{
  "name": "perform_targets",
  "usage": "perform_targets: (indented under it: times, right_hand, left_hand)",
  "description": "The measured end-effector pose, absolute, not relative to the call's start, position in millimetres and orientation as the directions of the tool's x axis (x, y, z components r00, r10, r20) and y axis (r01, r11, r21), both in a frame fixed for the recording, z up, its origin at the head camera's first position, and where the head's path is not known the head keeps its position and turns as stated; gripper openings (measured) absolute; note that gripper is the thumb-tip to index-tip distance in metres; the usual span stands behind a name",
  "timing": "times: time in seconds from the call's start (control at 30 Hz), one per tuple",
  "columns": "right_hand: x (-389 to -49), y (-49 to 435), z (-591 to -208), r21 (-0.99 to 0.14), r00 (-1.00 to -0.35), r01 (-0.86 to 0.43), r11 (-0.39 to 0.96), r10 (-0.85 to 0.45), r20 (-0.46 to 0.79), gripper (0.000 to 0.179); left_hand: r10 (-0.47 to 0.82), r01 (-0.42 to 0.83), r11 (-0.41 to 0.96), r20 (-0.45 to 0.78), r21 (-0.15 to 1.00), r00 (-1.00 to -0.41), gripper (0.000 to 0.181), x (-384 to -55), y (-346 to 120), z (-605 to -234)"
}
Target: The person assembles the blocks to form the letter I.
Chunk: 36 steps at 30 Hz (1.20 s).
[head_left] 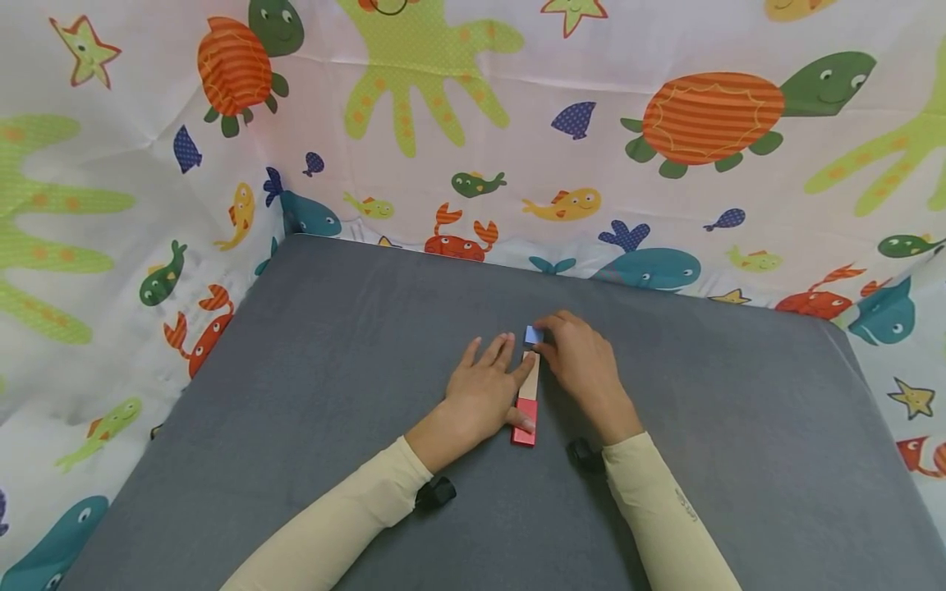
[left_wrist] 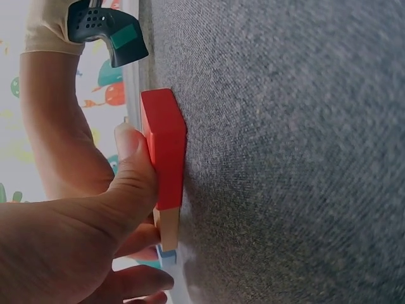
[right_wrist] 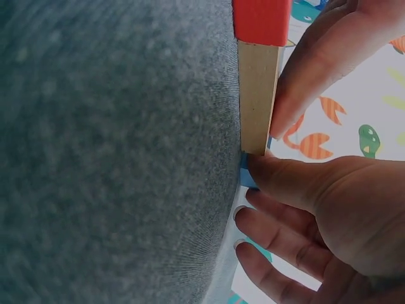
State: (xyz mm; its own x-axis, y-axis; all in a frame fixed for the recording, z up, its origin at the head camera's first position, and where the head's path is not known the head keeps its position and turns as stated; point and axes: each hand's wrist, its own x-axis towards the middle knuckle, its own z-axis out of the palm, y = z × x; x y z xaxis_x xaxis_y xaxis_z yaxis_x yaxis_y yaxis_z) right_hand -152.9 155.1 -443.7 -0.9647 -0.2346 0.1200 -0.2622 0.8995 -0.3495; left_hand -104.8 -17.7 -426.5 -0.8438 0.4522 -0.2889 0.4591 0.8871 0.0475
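A red block [head_left: 523, 439], a plain wooden block [head_left: 529, 384] and a small blue block [head_left: 532, 335] stand in a line on the grey cloth. My left hand [head_left: 473, 398] spreads its fingers beside the line, the thumb resting on the red block [left_wrist: 168, 164] and the index finger on the wooden one. At the far end, my right hand [head_left: 585, 361] pinches the blue block between thumb and fingers. The right wrist view shows the thumb right at the joint of the wooden block [right_wrist: 258, 95] and the blue block [right_wrist: 248, 174], most of the latter hidden.
The grey cloth [head_left: 332, 345] covers a wide tabletop under both arms. A white curtain [head_left: 473, 90] printed with sea animals rises along the back and sides. Black wrist cameras [head_left: 436, 492] hang below both sleeves.
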Motion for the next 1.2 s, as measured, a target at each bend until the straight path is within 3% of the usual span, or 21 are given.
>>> perform_targets:
  times: [0.63,1.2]
  right_hand:
    - [-152.7,157.7,-447.9,-0.373,-0.961,-0.276,0.886,-0.246,0.127,0.036]
    - [-152.0,165.1,-448.3,-0.361,-0.965,-0.259,0.896,-0.229,0.125,0.040]
  left_hand:
    - [0.483,0.495,0.869,-0.243,0.015,-0.841,0.099,-102.0,-18.6,-427.6]
    - [0.512,0.526,0.850,-0.282,0.028,-0.811,0.100,-105.2,-14.1,-427.5]
